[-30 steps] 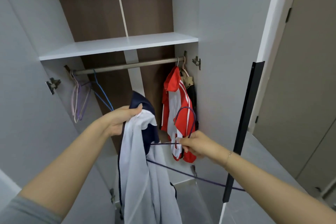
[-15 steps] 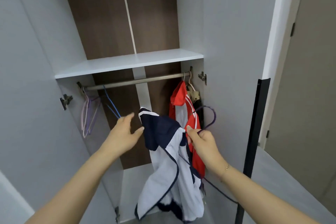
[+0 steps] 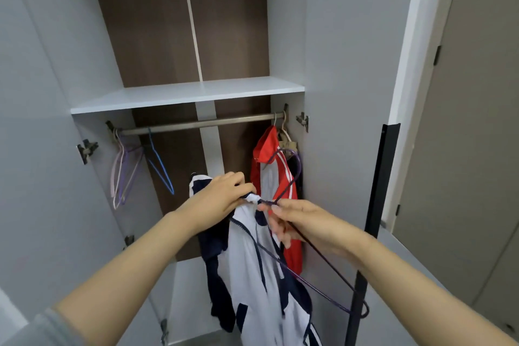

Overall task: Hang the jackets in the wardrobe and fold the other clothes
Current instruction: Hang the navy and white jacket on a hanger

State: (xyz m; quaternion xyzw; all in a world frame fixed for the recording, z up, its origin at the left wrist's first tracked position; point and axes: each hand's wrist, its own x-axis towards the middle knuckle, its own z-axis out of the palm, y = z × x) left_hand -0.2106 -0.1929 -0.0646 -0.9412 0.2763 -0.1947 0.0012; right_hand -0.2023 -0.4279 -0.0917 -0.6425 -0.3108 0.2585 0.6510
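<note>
Two hands meet at frame centre over one garment. Left hand [image 3: 224,194], at 10 o'clock from the right, has fingers curled on the collar of the white-and-navy jacket [image 3: 252,261]; half a second ago this hand was open and off the cloth, so the grip is new. Right hand [image 3: 292,222] pinches the neck of the purple hanger [image 3: 283,185], hook pointing up toward 1 o'clock, its far shoulder loop sticking out at 5 o'clock beside the black door edge [image 3: 376,219]. Jacket hangs below both hands, one shoulder seemingly on the wire, the other not seated. Judgement: threading the hanger is in progress, roughly halfway; the collar now needs pulling over the free arm. Beyond, the red jacket [image 3: 269,177] already hangs at the right end of the rail [image 3: 196,124]; spare hangers [image 3: 126,171] sit at the left end, 9 o'clock. Shelf [image 3: 185,94] above. Wardrobe gap between them looks wide enough.
</note>
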